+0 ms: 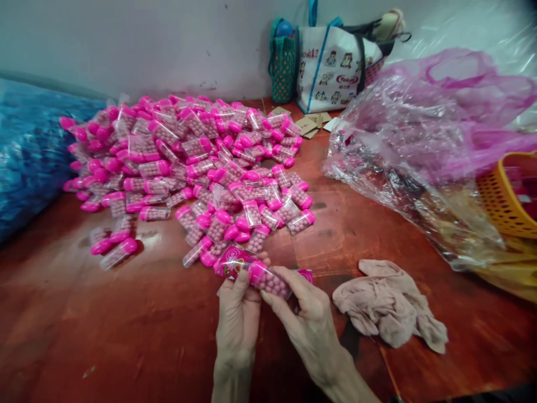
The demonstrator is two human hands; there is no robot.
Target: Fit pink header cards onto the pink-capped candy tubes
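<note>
A small clear container (273, 283) with a bright pink cap and pink balls inside is held between both hands, tilted, cap toward the left. My left hand (242, 305) is closed on a printed magenta wrapper (230, 261), its thumb pressed near the capped end. My right hand (304, 308) grips the ball-filled end between thumb and fingers. Just beyond the hands lies a large pile of similar pink-capped containers (168, 140). Another bit of magenta printed material (306, 275) shows behind my right hand.
A crumpled beige cloth (388, 305) lies right on the red-brown surface (168, 336). Clear and pink plastic bags (403, 129) and a yellow basket (499, 196) are farther right. A blue bag (33, 151) sits left. A white tote (331, 73) and green holder (282, 70) stand by the wall.
</note>
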